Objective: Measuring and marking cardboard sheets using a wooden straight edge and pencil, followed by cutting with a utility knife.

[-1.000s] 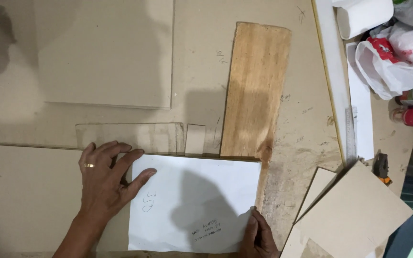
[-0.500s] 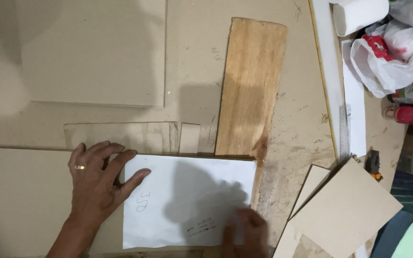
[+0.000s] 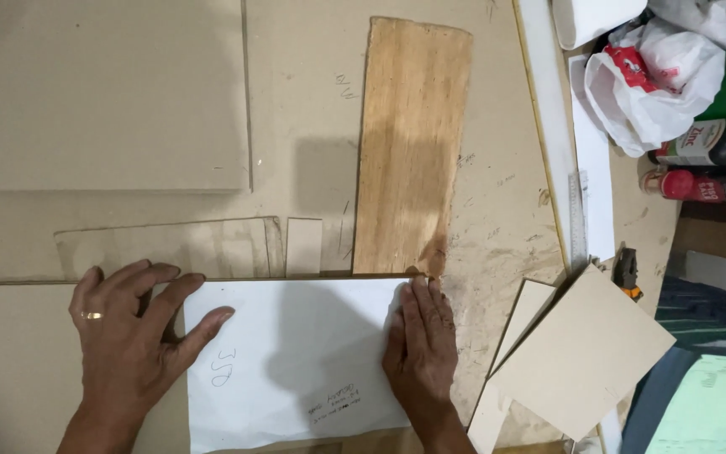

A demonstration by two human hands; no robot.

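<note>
While lying flat near the worktop's (image 3: 497,219) front edge, white paper sheet (image 3: 296,353) is presenting as light, limp, tear-prone; best taken at an edge. Left hand (image 3: 132,336), fingers spread, is pressing its left margin; right hand (image 3: 420,345), flat, is pinning its right edge below wooden plank (image 3: 413,143).

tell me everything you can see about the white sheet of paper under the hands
The white sheet of paper is a thin rectangle lying flat on a tan board, its top edge lined up along the board's upper edge. It carries small pencilled marks near its left side and its lower middle. A shadow falls across its middle. The left hand presses its left edge with the thumb on the paper; the right hand lies flat over its right edge. Its bottom runs out of view.
</note>
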